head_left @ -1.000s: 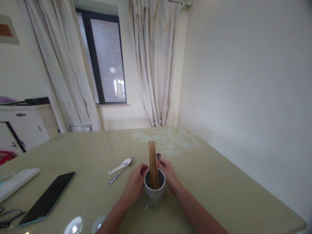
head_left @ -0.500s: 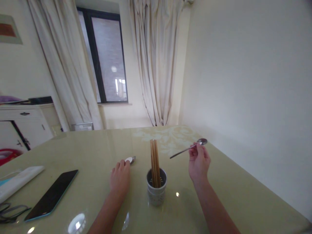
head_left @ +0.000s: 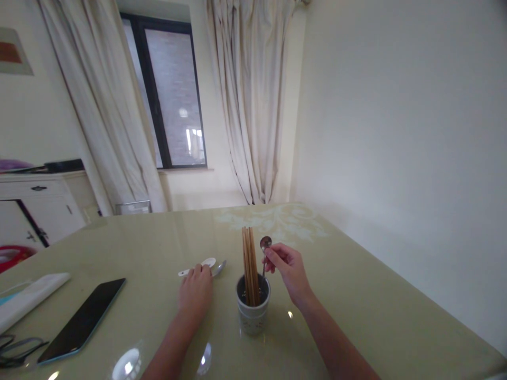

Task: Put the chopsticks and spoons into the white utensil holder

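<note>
My right hand (head_left: 291,269) pinches a long-handled metal spoon (head_left: 265,243) just below its bowl. The bowl points up, and the handle's lower end reaches into the grey-white cup (head_left: 253,316) at the right of its mouth. Several wooden chopsticks (head_left: 249,266) stand upright in that cup. Left of the cup, my left hand (head_left: 196,290) rests low at the table with fingers curled over a second metal spoon (head_left: 219,268); only its bowl shows, the handle being hidden under the hand. A white spoon (head_left: 208,262) lies just beyond those fingers, partly covered.
The glossy greenish table (head_left: 158,243) carries a black phone (head_left: 83,319), glasses (head_left: 19,351) and a white flat object (head_left: 34,295) at the left. A wall (head_left: 396,158) runs along the right side. Curtains (head_left: 253,105) and a window (head_left: 174,95) are behind.
My right hand has moved left to the cup, turning its spoon from nearly level to upright with the handle in the cup. By my left hand, the metal spoon and white spoon have spread apart.
</note>
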`<state>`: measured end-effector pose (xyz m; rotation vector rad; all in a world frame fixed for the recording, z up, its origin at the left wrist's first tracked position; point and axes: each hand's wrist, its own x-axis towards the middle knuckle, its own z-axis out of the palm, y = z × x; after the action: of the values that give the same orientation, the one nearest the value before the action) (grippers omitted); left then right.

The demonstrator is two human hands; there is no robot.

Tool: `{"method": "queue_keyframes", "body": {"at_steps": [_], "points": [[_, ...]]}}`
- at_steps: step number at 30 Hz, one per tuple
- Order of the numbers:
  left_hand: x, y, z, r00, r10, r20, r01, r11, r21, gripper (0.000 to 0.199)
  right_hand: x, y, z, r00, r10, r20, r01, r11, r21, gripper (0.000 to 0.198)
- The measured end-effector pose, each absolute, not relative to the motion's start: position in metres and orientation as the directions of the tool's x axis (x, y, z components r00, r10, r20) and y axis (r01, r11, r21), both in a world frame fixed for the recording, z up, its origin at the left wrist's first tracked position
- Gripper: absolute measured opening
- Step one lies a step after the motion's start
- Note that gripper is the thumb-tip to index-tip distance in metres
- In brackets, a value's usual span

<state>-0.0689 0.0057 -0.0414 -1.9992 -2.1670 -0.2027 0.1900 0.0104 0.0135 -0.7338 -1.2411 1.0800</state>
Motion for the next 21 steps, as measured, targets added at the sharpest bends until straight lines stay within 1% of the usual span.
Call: {"method": "queue_keyframes", "body": {"at_steps": [2,3,5,7,8,10,11,13,16,18,19,21], "points": [[-0.065,0.006,-0.039,-0.078,0.974,0.212,0.997,0.072,0.038,0.027,0.188,0.01,0.011,-0.046,0.924,0.379,-0.173,0.367,-0.914,0.039],[-0.063,0.006,-0.038,-0.084,0.976,0.201,0.993,0.065,0.102,0.027,0.188,0.01,0.009,-0.047,0.919,0.391,-0.141,0.381,-0.914,0.04],[-0.059,0.007,-0.037,-0.094,0.976,0.197,0.958,0.034,0.286,0.027,0.187,0.012,0.006,-0.038,0.908,0.418,-0.09,0.414,-0.906,0.045],[-0.053,0.009,-0.038,-0.093,0.966,0.243,0.869,-0.041,0.494,0.027,0.188,0.015,0.001,-0.01,0.906,0.423,-0.072,0.421,-0.904,0.052],[-0.049,0.01,-0.039,-0.084,0.954,0.286,0.806,-0.104,0.582,0.027,0.187,0.017,-0.002,0.008,0.913,0.407,-0.07,0.407,-0.911,0.055],[-0.042,0.012,-0.042,-0.064,0.925,0.374,0.668,-0.238,0.705,0.03,0.186,0.023,-0.009,0.021,0.942,0.335,-0.056,0.336,-0.94,0.059],[-0.038,0.012,-0.043,-0.051,0.915,0.4,0.598,-0.293,0.746,0.031,0.184,0.026,-0.013,0.014,0.956,0.294,-0.038,0.295,-0.955,0.061],[-0.031,0.011,-0.044,-0.015,0.914,0.406,0.472,-0.351,0.809,0.032,0.18,0.029,-0.02,-0.033,0.972,0.234,-0.01,0.234,-0.972,0.061],[-0.023,0.006,-0.042,0.061,0.936,0.346,0.345,-0.345,0.873,0.032,0.171,0.027,-0.028,-0.147,0.969,0.196,-0.061,0.189,-0.98,0.055],[-0.019,0.003,-0.038,0.114,0.942,0.314,0.296,-0.334,0.895,0.033,0.167,0.025,-0.029,-0.184,0.964,0.193,-0.108,0.175,-0.979,0.054],[-0.018,0.002,-0.037,0.141,0.94,0.311,0.279,-0.339,0.898,0.033,0.165,0.024,-0.028,-0.173,0.965,0.199,-0.114,0.181,-0.977,0.054],[-0.018,0.002,-0.034,0.159,0.929,0.333,0.279,-0.366,0.888,0.034,0.166,0.026,-0.024,-0.09,0.968,0.232,-0.096,0.224,-0.97,0.055]]}}
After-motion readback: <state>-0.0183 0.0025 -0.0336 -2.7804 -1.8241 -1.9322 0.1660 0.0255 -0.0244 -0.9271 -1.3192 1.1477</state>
